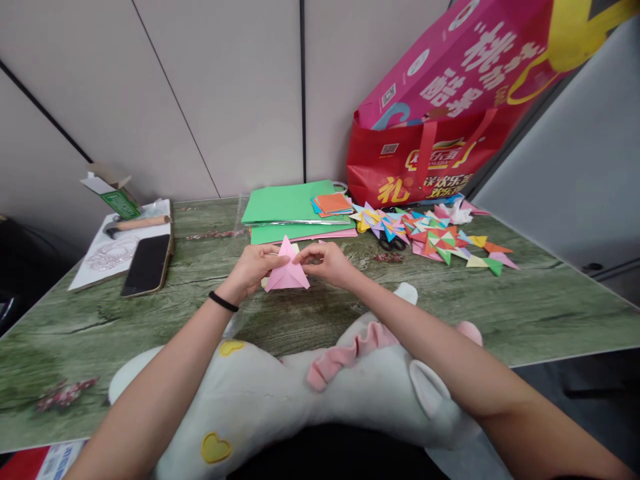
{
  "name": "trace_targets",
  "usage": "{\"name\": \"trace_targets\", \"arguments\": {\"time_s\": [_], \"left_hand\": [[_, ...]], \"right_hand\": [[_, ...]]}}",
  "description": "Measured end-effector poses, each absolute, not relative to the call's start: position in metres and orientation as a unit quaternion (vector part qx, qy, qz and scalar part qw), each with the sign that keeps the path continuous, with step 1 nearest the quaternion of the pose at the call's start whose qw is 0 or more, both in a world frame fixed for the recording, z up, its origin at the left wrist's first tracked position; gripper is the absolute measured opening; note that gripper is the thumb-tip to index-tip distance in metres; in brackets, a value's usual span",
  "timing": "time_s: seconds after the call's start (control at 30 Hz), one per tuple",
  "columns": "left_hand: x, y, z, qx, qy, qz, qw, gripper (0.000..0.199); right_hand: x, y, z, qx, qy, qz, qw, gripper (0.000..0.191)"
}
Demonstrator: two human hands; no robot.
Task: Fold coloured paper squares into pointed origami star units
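Observation:
A pink folded paper [287, 275] with a pointed top is held up above the table between both hands. My left hand [251, 268] pinches it from the left, thumb pressed on its front. From the right, my right hand [327, 263] grips its edge with thumb and fingertips closed together. A pale yellowish edge shows behind the pink paper; I cannot make out what it belongs to. Just beyond the hands lies a stack of green paper [285, 201], with small coloured square sheets [334, 204] on top.
Folded paper pieces [443, 237] and black scissors [393, 244] lie to the right. A red bag [380, 160] stands behind them. At left are a phone [146, 265], a hammer [140, 223] and a small box [120, 199]. A plush toy [280, 407] rests under my forearms.

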State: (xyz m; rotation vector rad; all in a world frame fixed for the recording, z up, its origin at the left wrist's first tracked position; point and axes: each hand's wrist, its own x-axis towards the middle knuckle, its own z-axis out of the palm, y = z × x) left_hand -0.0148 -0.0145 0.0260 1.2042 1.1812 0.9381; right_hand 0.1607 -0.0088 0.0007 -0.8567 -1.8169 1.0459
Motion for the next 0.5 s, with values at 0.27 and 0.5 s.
{"name": "trace_targets", "arguments": {"time_s": [0.27,0.5], "left_hand": [[-0.0131,-0.0176,0.0287,0.521,0.497,0.382,0.580,0.033],[-0.0110,-0.0193,0.0304,0.539,0.494,0.386,0.563,0.033]], "right_hand": [[0.1658,-0.0075,0.0048,-0.344,-0.753,0.386,0.406,0.009],[0.1649,-0.0075,0.0043,-0.347,-0.733,0.419,0.409,0.008]]}}
